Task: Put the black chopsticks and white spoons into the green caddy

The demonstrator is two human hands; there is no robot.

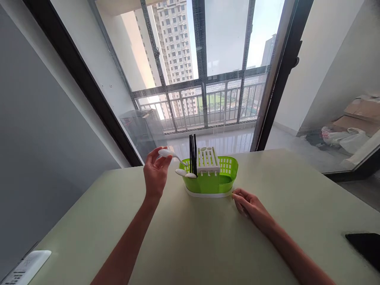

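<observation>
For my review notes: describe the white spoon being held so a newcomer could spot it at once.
On the pale green table stands a green cutlery basket. At its left end, the left hand pinches a white spoon by the handle. Unlike the two spoons resting in the basket beside black chopsticks, it is raised.

White spoon (170, 154) tilted over left end of green slotted cutlery basket (218, 180) on table.
</observation>
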